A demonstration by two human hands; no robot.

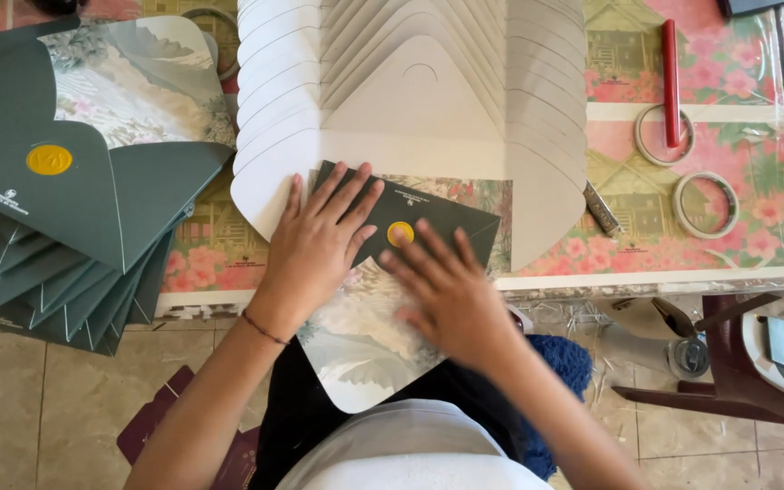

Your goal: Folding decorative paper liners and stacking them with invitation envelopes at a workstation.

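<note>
Both hands flat on a dark green envelope (410, 218) at the near edge of the table (646, 259). Left hand (319, 240) spread wide, palm down on the envelope's left part, fingers pointing away from the body; it grips nothing, only presses. Right hand (446, 286) also open with fingers splayed, lying over the lower right, slightly blurred; fingertips just beside the round yellow seal (400, 233) at the flap's point. The side flaps look folded in and meet at the seal; the patterned lower flap (365, 349) still hangs open over the table edge toward the lap, so by my judgement this envelope is only partly closed. Under and behind it a fanned row of white unfolded blanks (410, 82), inner side up, not yet folded: many left. Far left, a stack of green envelopes (56, 263) already folded and carrying a yellow seal on top, one with its patterned flap standing open; that looks like the done pile. To the right on the table: two tape rings (664, 134), a red stick (671, 82), a small knife (602, 209), none touched. Work seems roughly midway.
</note>
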